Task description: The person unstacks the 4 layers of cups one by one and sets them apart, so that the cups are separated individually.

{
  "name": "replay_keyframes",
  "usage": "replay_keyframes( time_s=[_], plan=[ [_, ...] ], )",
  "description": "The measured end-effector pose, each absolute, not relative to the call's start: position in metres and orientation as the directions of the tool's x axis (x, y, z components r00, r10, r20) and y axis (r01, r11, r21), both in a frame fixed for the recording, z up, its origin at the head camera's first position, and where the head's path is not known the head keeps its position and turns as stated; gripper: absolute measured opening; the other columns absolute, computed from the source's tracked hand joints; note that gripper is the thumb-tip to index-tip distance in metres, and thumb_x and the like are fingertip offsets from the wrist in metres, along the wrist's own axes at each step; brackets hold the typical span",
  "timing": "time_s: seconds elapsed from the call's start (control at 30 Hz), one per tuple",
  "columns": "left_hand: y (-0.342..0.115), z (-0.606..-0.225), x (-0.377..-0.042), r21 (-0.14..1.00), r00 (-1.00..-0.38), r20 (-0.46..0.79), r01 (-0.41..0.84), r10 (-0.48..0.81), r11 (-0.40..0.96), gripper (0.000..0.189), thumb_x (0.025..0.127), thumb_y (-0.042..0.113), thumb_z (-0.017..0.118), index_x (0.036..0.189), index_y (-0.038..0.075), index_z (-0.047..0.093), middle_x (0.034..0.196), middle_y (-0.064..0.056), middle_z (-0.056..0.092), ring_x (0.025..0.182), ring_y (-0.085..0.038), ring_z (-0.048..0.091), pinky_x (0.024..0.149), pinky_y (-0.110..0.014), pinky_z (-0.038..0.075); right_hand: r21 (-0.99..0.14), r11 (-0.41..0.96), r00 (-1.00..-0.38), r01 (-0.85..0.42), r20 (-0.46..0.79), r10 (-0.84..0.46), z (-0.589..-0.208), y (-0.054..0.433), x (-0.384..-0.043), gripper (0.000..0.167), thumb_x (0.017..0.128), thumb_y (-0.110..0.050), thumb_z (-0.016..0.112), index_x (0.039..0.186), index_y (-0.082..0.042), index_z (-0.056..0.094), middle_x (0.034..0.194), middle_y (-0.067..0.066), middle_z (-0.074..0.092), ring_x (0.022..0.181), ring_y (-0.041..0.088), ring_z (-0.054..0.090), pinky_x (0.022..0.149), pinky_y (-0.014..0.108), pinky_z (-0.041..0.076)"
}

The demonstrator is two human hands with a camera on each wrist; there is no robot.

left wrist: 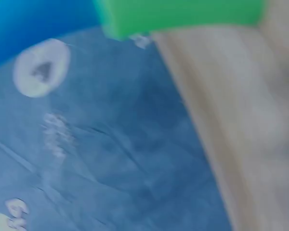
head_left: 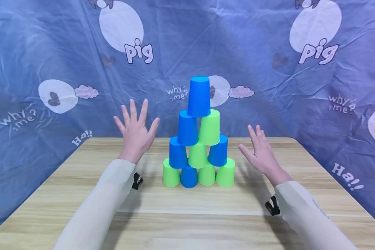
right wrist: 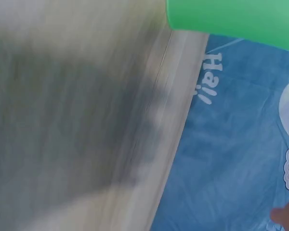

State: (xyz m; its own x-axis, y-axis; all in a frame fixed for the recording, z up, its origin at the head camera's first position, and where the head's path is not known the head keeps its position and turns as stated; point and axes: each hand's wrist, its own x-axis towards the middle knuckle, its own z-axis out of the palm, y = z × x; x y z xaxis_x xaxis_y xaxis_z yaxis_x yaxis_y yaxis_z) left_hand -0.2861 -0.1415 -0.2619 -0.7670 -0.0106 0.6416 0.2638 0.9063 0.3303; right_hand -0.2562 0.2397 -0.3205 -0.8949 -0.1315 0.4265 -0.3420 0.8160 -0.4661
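Cup pyramid [head_left: 198,156], ten blue and green, mouths down: standing between fingers of left hand [head_left: 135,139] and right hand [head_left: 264,156], apart from both. Likely light, stiff, slick plastic; stack easily toppled. Best taken at top cup [head_left: 199,97], pinched lightly by opposite sides. Left fingers: fanned wide. Right: extended, closer together, thumb apart. Both empty. Below fingers, wooden table [head_left: 181,225]; beyond fingertips, printed blue cloth [head_left: 175,34].
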Motion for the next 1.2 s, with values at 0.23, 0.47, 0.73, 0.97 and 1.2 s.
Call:
replay_keyframes(
  time_s=[0.23, 0.47, 0.73, 0.97, 1.2],
  plan=[
    [-0.108, -0.224, -0.27, 0.4, -0.714, 0.699, 0.434, 0.038, 0.808, 0.067, 0.094, 0.054, 0.033, 0.15, 0.028, 0.008, 0.156, -0.009, 0.0, 0.142, -0.028, -0.007, 0.113, -0.054, 0.001, -0.59, 0.691, -0.893, -0.417, 0.409, -0.19, -0.326, 0.233, -0.246, 0.071, 0.096, -0.035, 0.044, 0.15, -0.019, 0.0, 0.155, 0.014, -0.002, 0.141, 0.038, 0.002, 0.105, 0.067, 0.011],
    [-0.077, -0.2, -0.255, 0.476, -0.722, 0.683, 0.558, 0.114, 0.679, 0.07, 0.092, 0.051, 0.041, 0.149, 0.029, 0.008, 0.156, -0.003, 0.011, 0.142, -0.022, 0.011, 0.109, -0.056, 0.021, -0.676, 0.607, -0.906, -0.418, 0.356, -0.228, -0.334, 0.218, -0.236, 0.073, 0.096, -0.03, 0.046, 0.15, -0.019, -0.002, 0.155, 0.014, 0.002, 0.138, 0.043, 0.013, 0.107, 0.06, 0.022],
    [-0.05, -0.183, -0.249, 0.534, -0.718, 0.681, 0.62, 0.142, 0.575, 0.077, 0.089, 0.046, 0.051, 0.15, 0.018, 0.012, 0.154, 0.001, 0.019, 0.14, -0.019, 0.022, 0.107, -0.05, 0.03, -0.722, 0.603, -0.94, -0.34, 0.259, -0.22, -0.337, 0.206, -0.23, 0.078, 0.094, -0.032, 0.052, 0.15, -0.011, 0.001, 0.153, 0.021, 0.011, 0.136, 0.044, 0.018, 0.106, 0.059, 0.024],
    [-0.034, -0.178, -0.249, 0.589, -0.766, 0.626, 0.589, 0.148, 0.553, 0.084, 0.087, 0.043, 0.057, 0.15, 0.018, 0.007, 0.154, -0.002, 0.019, 0.138, -0.024, 0.028, 0.104, -0.051, 0.035, -0.759, 0.602, -0.968, -0.25, 0.178, -0.177, -0.342, 0.201, -0.232, 0.085, 0.087, -0.037, 0.06, 0.149, -0.006, 0.011, 0.15, 0.022, 0.02, 0.135, 0.043, 0.023, 0.105, 0.058, 0.026],
    [-0.027, -0.181, -0.248, 0.609, -0.797, 0.591, 0.541, 0.123, 0.58, 0.088, 0.085, 0.044, 0.06, 0.15, 0.017, 0.006, 0.149, -0.007, 0.028, 0.131, -0.026, 0.038, 0.099, -0.049, 0.041, -0.783, 0.579, -0.973, -0.227, 0.157, -0.169, -0.347, 0.193, -0.234, 0.084, 0.082, -0.028, 0.068, 0.146, -0.003, 0.02, 0.147, 0.025, 0.027, 0.132, 0.044, 0.03, 0.105, 0.055, 0.029]
  ],
)
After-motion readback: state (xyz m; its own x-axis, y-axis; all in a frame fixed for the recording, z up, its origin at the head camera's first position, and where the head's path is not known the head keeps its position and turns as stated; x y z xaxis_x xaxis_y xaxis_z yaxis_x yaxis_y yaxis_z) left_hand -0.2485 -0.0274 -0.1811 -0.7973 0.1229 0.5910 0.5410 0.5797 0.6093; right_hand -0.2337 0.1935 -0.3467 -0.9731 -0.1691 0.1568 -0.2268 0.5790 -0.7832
